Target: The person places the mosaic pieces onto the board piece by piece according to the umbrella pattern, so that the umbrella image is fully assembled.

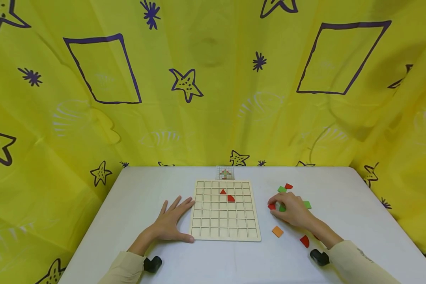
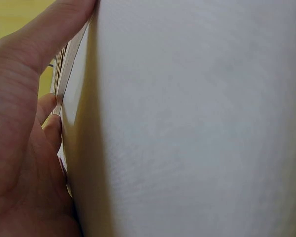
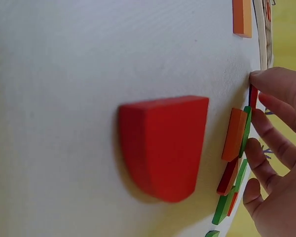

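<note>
The pale grid board point(image 1: 209, 223) lies flat, with a red triangle point(image 1: 223, 191) and a red quarter-round piece point(image 1: 231, 198) in two of its cells. My left hand point(image 1: 170, 223), fingers spread, touches the board's left edge with thumb and fingertips; in the left wrist view the hand point(image 2: 19, 123) lies along that edge. Right of the board my right hand point(image 1: 292, 210) pinches a red piece point(image 1: 271, 206) between thumb and finger, low at the table. The right wrist view shows the hand point(image 3: 283, 143) with the red piece point(image 3: 253, 97) at its fingertips, beside green and orange pieces.
A small pattern card point(image 1: 225, 172) stands behind the board. Around my right hand lie an orange square point(image 1: 277, 231), a red quarter-round point(image 1: 305, 241), green pieces point(image 1: 307, 204) and another red piece point(image 1: 288, 186). A yellow curtain point(image 1: 213, 118) hangs behind the white table point(image 1: 213, 260).
</note>
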Tool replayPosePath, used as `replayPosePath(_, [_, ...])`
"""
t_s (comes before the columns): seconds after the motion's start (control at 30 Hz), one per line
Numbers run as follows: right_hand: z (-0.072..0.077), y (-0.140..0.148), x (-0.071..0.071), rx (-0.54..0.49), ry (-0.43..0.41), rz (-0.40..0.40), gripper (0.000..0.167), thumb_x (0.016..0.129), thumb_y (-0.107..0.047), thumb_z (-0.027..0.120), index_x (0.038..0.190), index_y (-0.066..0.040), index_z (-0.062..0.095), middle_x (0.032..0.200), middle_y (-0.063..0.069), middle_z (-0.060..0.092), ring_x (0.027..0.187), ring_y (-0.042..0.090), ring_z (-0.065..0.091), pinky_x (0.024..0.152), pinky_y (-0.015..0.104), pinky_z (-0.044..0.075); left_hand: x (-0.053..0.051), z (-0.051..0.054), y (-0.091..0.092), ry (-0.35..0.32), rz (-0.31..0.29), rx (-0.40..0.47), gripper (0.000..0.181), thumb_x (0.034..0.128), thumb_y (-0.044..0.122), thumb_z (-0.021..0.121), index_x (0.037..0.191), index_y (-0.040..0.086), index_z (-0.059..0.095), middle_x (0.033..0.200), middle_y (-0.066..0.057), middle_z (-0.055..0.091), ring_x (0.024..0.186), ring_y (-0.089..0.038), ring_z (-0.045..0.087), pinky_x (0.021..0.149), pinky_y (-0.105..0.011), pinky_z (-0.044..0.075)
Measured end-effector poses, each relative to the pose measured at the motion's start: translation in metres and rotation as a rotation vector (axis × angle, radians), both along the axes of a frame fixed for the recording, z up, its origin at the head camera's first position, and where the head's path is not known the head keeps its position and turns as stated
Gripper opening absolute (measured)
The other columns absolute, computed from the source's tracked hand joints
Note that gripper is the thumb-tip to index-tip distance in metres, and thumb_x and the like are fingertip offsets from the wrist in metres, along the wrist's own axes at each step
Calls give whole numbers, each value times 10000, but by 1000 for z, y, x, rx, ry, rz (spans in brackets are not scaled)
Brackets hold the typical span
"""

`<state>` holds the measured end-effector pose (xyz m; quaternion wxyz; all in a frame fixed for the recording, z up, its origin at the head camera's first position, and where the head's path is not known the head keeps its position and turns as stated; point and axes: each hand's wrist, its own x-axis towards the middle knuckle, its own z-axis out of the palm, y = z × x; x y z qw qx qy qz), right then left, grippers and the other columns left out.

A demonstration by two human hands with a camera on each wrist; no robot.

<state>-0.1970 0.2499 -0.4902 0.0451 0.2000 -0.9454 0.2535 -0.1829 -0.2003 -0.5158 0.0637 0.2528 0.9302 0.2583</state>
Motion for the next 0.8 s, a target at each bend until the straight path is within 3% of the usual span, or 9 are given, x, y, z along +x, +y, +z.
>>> replayPosePath(0.17, [1,-3,-1,-23,-2,22,228,842,-98,828,1050,-167,764,1063,-35,711,905,200,500,729,363,329,0,0,0,-9,5,-7,1210,644,727,840,1617,204,346,1694,-22,261,1575,-378,70,1180,-703,-85])
replayPosePath(0.43, [-4,-2,-1,5,45,-63,291,815,-239,872,1061,-128,763,1034,8,675,923,229,503,718,362,314,5,13,3,-11,-15,5,1176,672,661,865,1599,132,369,1675,-99,299,1548,-454,117,1162,-746,-41])
replayPosePath(0.6, [-5,-3,-2,-5,33,-77,210,831,-219,855,1009,-146,771,1026,6,672,927,241,510,716,372,321,3,13,2,-37,-1,-26,1181,673,686,851,1610,162,359,1690,-51,269,1569,-401,83,1178,-717,-63])
replayPosePath(0.8, [-4,-5,-2,-37,37,-55,137,845,-151,831,967,-159,769,992,-9,666,902,228,510,713,370,323,2,5,1,1,-12,12,1189,664,710,840,1606,164,362,1683,-65,288,1560,-420,108,1168,-730,-54])
